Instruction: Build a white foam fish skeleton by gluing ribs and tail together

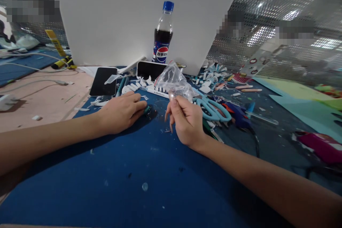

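Observation:
My right hand (185,119) is raised a little above the blue mat (149,181) and pinches a small clear plastic bag (173,80) between thumb and fingers. My left hand (121,112) lies palm down on the mat, fingers curled over a small dark green object (146,109) that is mostly hidden. Light blue scissors (213,108) lie just right of my right hand. White paper scraps (133,86) are scattered beyond my left hand.
A cola bottle (162,34) stands in front of a white board (128,14). Two dark phones (103,81) lie at the back. A blue glue gun (239,117), pens, coloured paper sheets (296,92) and scraps crowd the right side.

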### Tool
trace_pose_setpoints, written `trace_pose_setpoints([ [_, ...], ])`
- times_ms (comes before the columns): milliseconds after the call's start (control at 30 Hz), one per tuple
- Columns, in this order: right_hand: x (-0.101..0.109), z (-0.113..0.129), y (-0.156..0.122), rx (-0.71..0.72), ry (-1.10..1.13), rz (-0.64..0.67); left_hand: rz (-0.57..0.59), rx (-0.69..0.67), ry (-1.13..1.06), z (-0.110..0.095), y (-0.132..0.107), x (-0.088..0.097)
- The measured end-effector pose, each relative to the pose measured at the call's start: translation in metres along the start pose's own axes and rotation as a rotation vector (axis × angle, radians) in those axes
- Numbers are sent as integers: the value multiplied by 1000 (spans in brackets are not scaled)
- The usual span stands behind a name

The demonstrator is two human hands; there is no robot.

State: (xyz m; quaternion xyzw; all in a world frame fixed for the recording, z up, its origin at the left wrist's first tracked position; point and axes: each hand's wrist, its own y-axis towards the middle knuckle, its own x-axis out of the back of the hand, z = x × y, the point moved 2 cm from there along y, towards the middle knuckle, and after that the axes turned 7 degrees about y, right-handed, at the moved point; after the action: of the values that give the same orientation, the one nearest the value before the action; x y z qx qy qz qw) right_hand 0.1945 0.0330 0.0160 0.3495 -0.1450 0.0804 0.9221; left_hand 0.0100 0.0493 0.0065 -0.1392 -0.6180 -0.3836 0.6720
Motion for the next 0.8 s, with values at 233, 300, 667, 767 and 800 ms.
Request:
trace_pose_setpoints([
  [233,0,0,0,-10,4,8,65,-218,152,-1,5,2],
  [300,0,1,0,-5,5,9,62,-280,181,-1,5,1],
  [667,-1,2,1,18,15,1,87,-423,141,5,7,2],
  [767,-1,1,1,21,26,0,67,-408,167,6,6,1],
  [800,-1,1,0,22,30,4,57,-390,188,6,6,2],
])
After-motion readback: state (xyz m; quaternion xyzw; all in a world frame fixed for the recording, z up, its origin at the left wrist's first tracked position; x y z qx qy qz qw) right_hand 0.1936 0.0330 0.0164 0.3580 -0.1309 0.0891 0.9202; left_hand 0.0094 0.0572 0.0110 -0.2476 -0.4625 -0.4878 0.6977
